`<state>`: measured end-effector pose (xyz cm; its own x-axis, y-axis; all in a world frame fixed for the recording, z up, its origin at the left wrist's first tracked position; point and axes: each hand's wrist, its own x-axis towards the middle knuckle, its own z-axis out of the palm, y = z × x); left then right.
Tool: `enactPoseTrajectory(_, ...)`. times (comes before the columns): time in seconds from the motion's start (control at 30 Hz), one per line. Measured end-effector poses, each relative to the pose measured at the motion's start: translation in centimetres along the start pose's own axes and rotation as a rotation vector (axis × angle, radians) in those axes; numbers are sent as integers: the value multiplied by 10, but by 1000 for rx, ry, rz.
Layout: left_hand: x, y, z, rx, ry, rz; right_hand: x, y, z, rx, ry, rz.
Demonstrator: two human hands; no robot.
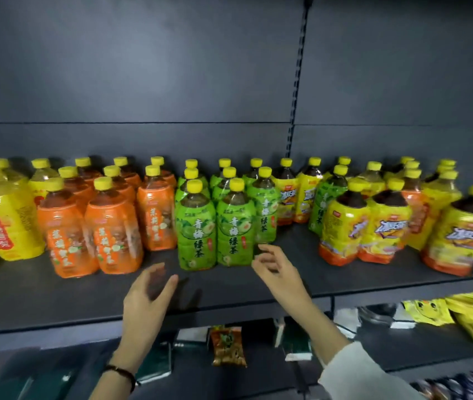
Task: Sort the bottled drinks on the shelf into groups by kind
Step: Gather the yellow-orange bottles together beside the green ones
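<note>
Shelf [56,301]: green tea bottles [231,226] grouped mid-shelf; iced tea bottles [385,226] toward right end, one stray green bottle [323,209] among them. Left hand [147,298], right hand [278,274]: loosely open, empty, near front edge. Step, judged: choosing next bottle. Next, likely: reach right, retrieve stray.

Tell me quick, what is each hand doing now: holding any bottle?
Left hand: open, holds nothing, over the dark grey shelf.
Right hand: open, holds nothing, by the green-labelled plastic bottles.

Down on the lower shelf [396,347], a brown snack packet [228,346] upright among dark green boxes [297,343]. Further right, yellow packets [428,311] in a loose heap. Behind, a dark grey back panel [143,67] with a slotted rail [298,82].
</note>
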<state>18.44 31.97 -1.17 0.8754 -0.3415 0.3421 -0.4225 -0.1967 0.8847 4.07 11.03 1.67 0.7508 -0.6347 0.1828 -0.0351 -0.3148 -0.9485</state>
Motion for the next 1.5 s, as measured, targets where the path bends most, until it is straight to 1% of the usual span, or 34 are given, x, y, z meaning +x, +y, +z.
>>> enactPoseTrajectory(0.13, -33, 38, 75, -77, -81, 10, -12, 27, -99, -46, 90, 13)
enactPoseTrajectory(0.23, -51, 62, 130, -129, -146, 2, -17, 46, -158, -76, 178, 44)
enactPoseTrajectory(0.33, -53, 89, 180, -179, -211, 5, -11, 61, -205, -99, 312, 53)
enactPoseTrajectory(0.4, -47, 106, 213, -182, -242, 37, 1, 70, -233, -130, 404, 48)
enactPoseTrajectory(0.5, -34, 126, 260, -151, -296, 113, 22, 83, -262, -162, 474, 64)
enactPoseTrajectory(0.6, -17, 137, 301, -143, -347, 120, 41, 91, -275, -95, 451, 48)
enactPoseTrajectory(0.7, -1, 145, 330, -154, -372, 85, 54, 96, -278, -6, 377, 43)
enactPoseTrajectory(0.83, 10, 150, 348, -226, -404, 96, 72, 106, -282, -92, 374, 47)
enactPoseTrajectory(0.93, 13, 148, 347, -228, -404, 92, 81, 111, -285, -126, 385, 51)
enactPoseTrajectory(1.03, 12, 144, 338, -235, -383, 62, 85, 116, -289, -114, 379, -10)
enactPoseTrajectory(1.13, 15, 137, 325, -229, -330, 25, 89, 118, -292, -105, 331, -35)
enactPoseTrajectory(1.3, 37, 131, 315, -268, -251, -61, 94, 118, -289, -67, 200, -37)
enactPoseTrajectory(1.37, 47, 131, 316, -280, -222, -69, 95, 117, -285, -69, 169, -47)
enactPoseTrajectory(1.5, 68, 130, 314, -222, -202, -42, 98, 113, -275, -62, 128, -49)
